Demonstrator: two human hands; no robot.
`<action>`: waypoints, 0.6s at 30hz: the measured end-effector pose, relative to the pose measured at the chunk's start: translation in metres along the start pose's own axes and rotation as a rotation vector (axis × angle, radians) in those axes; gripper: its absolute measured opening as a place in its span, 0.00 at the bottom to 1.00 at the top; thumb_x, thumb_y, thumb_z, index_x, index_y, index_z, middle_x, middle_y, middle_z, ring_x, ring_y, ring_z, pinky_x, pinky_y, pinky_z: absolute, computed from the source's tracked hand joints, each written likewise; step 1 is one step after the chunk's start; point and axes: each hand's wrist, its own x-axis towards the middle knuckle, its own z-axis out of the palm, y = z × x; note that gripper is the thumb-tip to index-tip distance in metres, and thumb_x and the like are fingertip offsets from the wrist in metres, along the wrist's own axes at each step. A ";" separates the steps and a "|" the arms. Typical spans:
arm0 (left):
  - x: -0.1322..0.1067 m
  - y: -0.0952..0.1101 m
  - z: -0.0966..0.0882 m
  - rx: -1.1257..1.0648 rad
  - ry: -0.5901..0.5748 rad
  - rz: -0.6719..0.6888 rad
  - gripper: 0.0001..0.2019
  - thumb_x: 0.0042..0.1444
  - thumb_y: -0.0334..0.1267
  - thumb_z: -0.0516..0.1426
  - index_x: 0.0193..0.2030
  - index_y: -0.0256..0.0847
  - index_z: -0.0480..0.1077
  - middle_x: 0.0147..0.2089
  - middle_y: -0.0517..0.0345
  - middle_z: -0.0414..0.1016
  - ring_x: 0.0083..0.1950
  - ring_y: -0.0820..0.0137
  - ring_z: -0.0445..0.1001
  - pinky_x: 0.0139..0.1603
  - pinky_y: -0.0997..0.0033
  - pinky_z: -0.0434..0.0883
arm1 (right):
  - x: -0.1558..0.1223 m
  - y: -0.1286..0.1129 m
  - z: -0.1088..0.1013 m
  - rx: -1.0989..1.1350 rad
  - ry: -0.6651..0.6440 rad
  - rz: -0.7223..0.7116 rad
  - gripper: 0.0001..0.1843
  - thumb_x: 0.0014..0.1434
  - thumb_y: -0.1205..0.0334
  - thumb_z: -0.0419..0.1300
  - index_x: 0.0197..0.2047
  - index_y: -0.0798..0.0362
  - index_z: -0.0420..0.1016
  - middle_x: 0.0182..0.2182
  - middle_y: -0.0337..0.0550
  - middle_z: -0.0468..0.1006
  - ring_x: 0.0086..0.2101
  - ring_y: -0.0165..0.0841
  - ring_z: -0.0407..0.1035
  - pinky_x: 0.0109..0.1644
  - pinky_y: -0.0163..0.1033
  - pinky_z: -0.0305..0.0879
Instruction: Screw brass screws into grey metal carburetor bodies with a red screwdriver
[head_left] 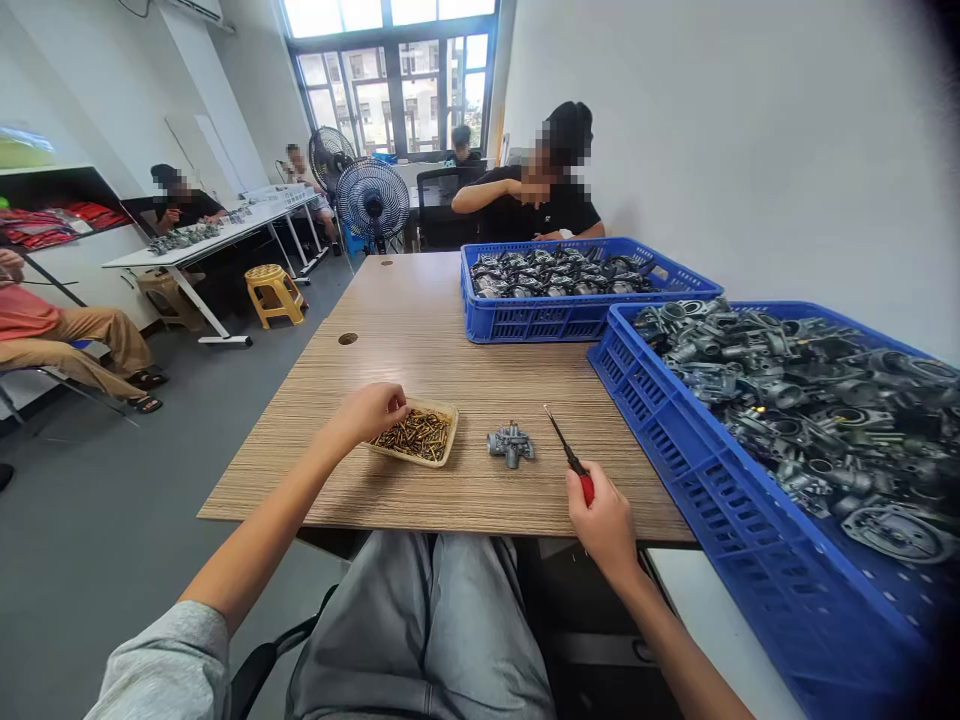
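Note:
My left hand [371, 410] reaches into a small beige tray [448, 447] of brass screws [418, 435], its fingers curled down onto them; what they pinch is hidden. My right hand [604, 525] is closed round the red handle of a screwdriver [568, 453], whose dark shaft points up and to the left over the table. A grey metal carburetor body [511, 443] lies on the wooden table [420, 340] between the tray and the screwdriver, touched by neither hand.
A blue crate [697, 460] heaped with grey metal castings stands at my right, and a second blue crate [540, 318] sits farther back. A person sits behind that crate. Fans, a yellow stool and other seated people occupy the room at left.

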 end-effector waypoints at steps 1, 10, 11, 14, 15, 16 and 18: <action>0.000 -0.002 0.000 0.011 0.003 -0.012 0.10 0.61 0.45 0.55 0.40 0.43 0.74 0.41 0.56 0.81 0.40 0.66 0.76 0.35 0.71 0.64 | 0.000 0.000 0.000 0.000 0.002 -0.001 0.19 0.67 0.47 0.50 0.47 0.52 0.72 0.40 0.53 0.83 0.41 0.48 0.77 0.44 0.46 0.67; -0.010 -0.028 0.007 0.215 -0.211 -0.116 0.08 0.59 0.38 0.55 0.40 0.47 0.76 0.43 0.55 0.81 0.39 0.65 0.77 0.34 0.71 0.65 | 0.000 0.001 0.001 -0.014 0.006 -0.001 0.19 0.67 0.47 0.50 0.47 0.51 0.72 0.40 0.53 0.83 0.41 0.48 0.77 0.44 0.46 0.67; -0.010 -0.029 0.008 0.224 -0.217 -0.120 0.08 0.58 0.37 0.55 0.40 0.47 0.76 0.43 0.55 0.81 0.40 0.64 0.77 0.35 0.71 0.66 | 0.000 0.001 0.001 -0.017 0.006 -0.002 0.19 0.67 0.47 0.50 0.47 0.51 0.72 0.40 0.53 0.83 0.41 0.48 0.77 0.44 0.46 0.67; -0.010 -0.029 0.011 0.259 -0.224 -0.124 0.08 0.56 0.36 0.56 0.39 0.46 0.77 0.45 0.53 0.80 0.43 0.63 0.77 0.38 0.70 0.68 | 0.000 0.000 0.001 -0.018 0.009 -0.010 0.18 0.68 0.47 0.50 0.47 0.51 0.72 0.39 0.53 0.83 0.40 0.47 0.77 0.43 0.45 0.67; -0.010 -0.029 0.012 0.270 -0.227 -0.125 0.08 0.55 0.36 0.57 0.39 0.46 0.77 0.46 0.52 0.80 0.44 0.62 0.77 0.39 0.70 0.69 | 0.000 0.000 0.001 -0.018 0.010 -0.012 0.19 0.68 0.47 0.50 0.47 0.51 0.72 0.39 0.53 0.83 0.40 0.47 0.77 0.43 0.45 0.67; -0.010 -0.028 0.013 0.279 -0.231 -0.125 0.08 0.54 0.36 0.57 0.39 0.45 0.77 0.46 0.51 0.80 0.44 0.61 0.77 0.40 0.69 0.69 | 0.000 -0.001 0.000 -0.018 0.011 -0.014 0.19 0.68 0.47 0.50 0.47 0.52 0.72 0.39 0.53 0.83 0.40 0.47 0.77 0.43 0.45 0.67; -0.010 -0.026 0.015 0.284 -0.236 -0.122 0.07 0.54 0.35 0.58 0.38 0.44 0.77 0.45 0.50 0.80 0.44 0.60 0.78 0.40 0.69 0.69 | 0.000 -0.002 -0.001 -0.017 0.011 -0.013 0.19 0.67 0.47 0.50 0.47 0.52 0.72 0.39 0.53 0.83 0.39 0.47 0.77 0.42 0.45 0.67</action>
